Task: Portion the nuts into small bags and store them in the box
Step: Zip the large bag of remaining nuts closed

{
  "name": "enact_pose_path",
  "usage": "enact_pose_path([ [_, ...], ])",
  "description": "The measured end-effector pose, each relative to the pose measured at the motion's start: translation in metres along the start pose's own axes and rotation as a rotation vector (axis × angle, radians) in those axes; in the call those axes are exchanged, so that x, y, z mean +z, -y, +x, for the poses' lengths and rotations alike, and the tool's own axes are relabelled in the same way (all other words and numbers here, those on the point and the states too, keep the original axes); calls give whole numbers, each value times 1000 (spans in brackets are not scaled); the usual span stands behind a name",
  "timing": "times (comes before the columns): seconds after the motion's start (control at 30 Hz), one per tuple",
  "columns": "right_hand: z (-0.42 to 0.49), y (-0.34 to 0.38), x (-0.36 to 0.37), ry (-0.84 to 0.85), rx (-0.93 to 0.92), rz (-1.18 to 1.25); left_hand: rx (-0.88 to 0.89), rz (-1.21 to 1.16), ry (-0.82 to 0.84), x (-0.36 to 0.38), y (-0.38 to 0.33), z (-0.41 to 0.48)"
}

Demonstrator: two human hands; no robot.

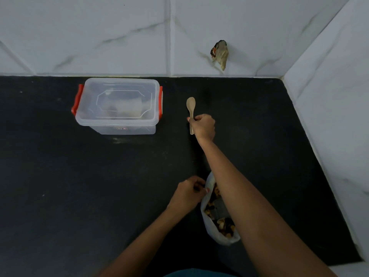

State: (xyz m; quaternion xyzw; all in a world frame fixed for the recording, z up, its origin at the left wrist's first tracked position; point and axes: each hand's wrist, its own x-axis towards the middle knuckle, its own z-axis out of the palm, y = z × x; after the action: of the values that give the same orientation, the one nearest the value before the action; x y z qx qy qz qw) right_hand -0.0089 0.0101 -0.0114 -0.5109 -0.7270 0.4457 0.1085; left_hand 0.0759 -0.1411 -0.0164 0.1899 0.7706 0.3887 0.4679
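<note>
A clear plastic box (117,105) with red latches and its lid on stands at the back left of the black counter; something pale lies inside it. A wooden spoon (191,108) is in my right hand (203,125), which grips its handle right of the box, bowl pointing away from me. Near me lies a white plastic bag of mixed nuts (217,220), partly hidden under my right forearm. My left hand (188,193) pinches the bag's open edge on its left side.
The black counter (79,186) ends at a white marble-tiled back wall and a white wall on the right. A damaged spot with a bit of debris (219,53) shows on the back wall.
</note>
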Motion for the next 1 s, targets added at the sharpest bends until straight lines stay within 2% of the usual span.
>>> enact_pose_path([
  [0.37,-41,-21,-50,73,-25,195,30,62,-25,-1,-3,-1],
  [0.5,-97,-42,-83,48,-58,262,128,126,-125,-1,-9,-5],
  [0.63,-150,-73,-110,16,-56,169,253,224,-146,1,-23,3],
  [0.77,-194,-117,-125,-39,43,111,336,302,-101,9,-43,15],
  [0.87,-218,-142,-126,-118,135,100,333,392,-44,14,-53,24],
  [1.0,-231,-157,-121,-76,369,179,330,538,15,15,-61,29],
])
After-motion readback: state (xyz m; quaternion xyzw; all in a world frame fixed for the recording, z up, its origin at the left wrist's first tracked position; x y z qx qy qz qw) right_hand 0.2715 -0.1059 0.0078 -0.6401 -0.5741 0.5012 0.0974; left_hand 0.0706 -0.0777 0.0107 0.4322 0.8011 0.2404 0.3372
